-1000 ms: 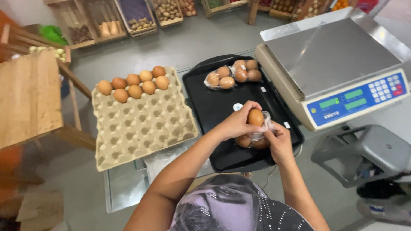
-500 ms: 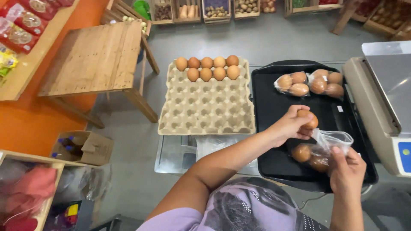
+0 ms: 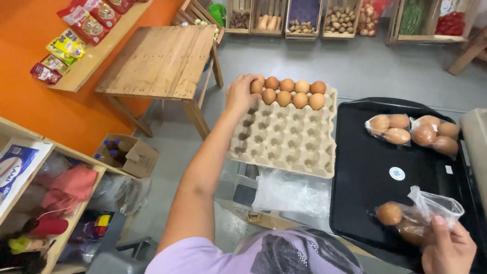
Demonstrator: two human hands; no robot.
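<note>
Eggs: two filled clear bags (image 3: 412, 129) lie at the black tray's (image 3: 373, 195) far edge; right hand (image 3: 449, 248) holds a third clear plastic bag (image 3: 418, 218) partly filled, while left hand (image 3: 242, 93) closes on a brown egg (image 3: 257, 85) at the grey pulp carton's (image 3: 284, 139) far corner, seven more left.

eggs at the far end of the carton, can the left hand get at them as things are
Probably yes. The left hand is already at the far row of the egg carton, fingers on the end brown egg, with nothing lying over the other eggs.

Black tray (image 3: 375, 198): two tied egg bags (image 3: 412, 130) at far edge, open bag with eggs (image 3: 418, 218) at near edge. Grey egg carton (image 3: 286, 137) beside tray's left edge.
</note>
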